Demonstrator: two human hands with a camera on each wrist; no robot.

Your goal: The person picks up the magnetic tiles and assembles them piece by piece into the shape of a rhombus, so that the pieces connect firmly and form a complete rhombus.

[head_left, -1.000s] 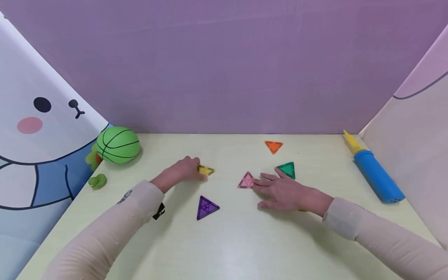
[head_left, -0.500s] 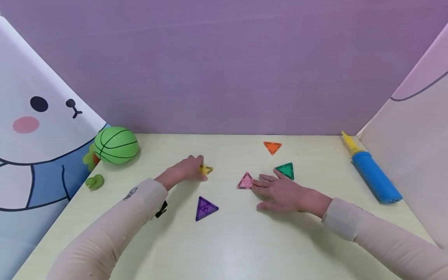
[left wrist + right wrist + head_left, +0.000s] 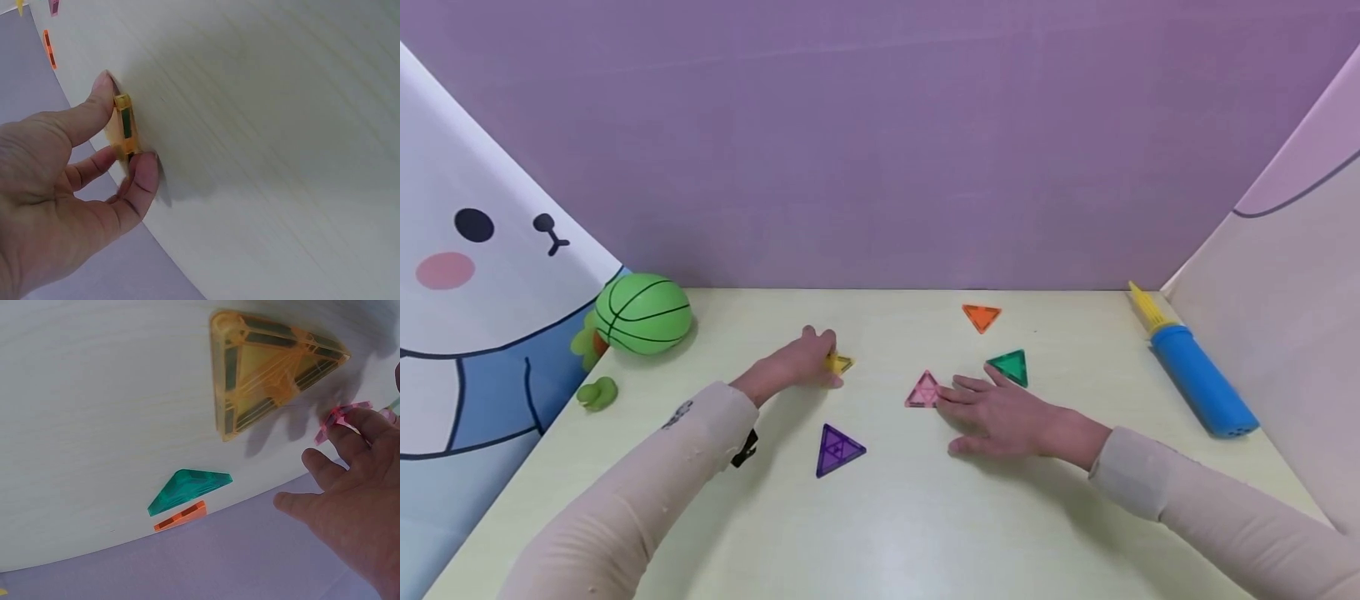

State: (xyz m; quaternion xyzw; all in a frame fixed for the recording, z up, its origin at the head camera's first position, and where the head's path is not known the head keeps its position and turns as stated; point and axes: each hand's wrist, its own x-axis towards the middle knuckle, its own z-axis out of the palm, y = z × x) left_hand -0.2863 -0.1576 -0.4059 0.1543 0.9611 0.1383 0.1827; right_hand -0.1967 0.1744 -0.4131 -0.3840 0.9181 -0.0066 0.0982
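Note:
With curled thumb and fingers, my left hand [image 3: 793, 360] pinches a yellow triangular magnetic tile [image 3: 842, 364] at the table's left middle. In the left wrist view the thumb and a fingertip sit at opposite ends of that tile [image 3: 127, 122]. My right hand [image 3: 1011, 421] lies palm down with fingers spread, its fingertips on the right edge of a pink triangular magnetic tile [image 3: 922, 393]. A green triangular tile [image 3: 1012, 367] is just beyond its index finger. Another amber triangular tile [image 3: 269, 369] shows large in the right wrist view, hidden under the wrist in the head view.
A purple triangular tile [image 3: 838, 451] lies in front of the left hand, an orange one [image 3: 982, 317] near the back. A green ball [image 3: 643, 313] and a small green duck [image 3: 598, 393] stand at left. A blue hand pump [image 3: 1202, 379] lies by the right wall.
The head view has turned slightly, so everything sits a little further left in it. Both hands stay in place at the yellow and pink tiles.

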